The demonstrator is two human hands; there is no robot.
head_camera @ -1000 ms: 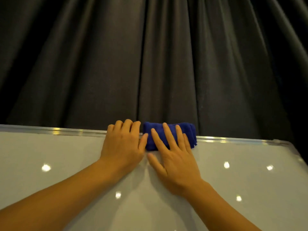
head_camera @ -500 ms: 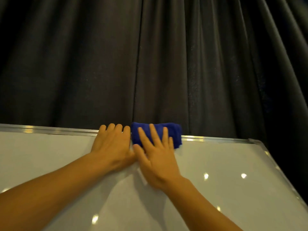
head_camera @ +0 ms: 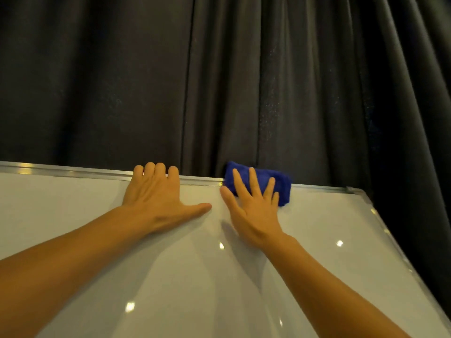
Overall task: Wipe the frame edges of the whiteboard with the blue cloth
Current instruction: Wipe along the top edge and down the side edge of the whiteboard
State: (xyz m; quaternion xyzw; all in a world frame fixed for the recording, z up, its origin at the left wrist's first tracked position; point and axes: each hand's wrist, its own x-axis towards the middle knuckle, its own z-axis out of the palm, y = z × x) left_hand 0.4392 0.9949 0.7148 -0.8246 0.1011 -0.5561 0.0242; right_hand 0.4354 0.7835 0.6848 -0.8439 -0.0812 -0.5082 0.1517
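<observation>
Hands flat, right hand [head_camera: 253, 211] pressing blue cloth [head_camera: 280, 185] lengthwise along frame [head_camera: 73, 170]

The whiteboard [head_camera: 170, 276] fills the lower part of the view, a curtain [head_camera: 219, 81] hanging behind its top frame edge [head_camera: 73, 170]. The left hand [head_camera: 158, 201] lies flat on the board, fingertips over that edge. Right of it, apart, the right hand [head_camera: 253, 211] lies spread on the cloth [head_camera: 284, 189], which straddles the same edge near the board's right corner
</observation>
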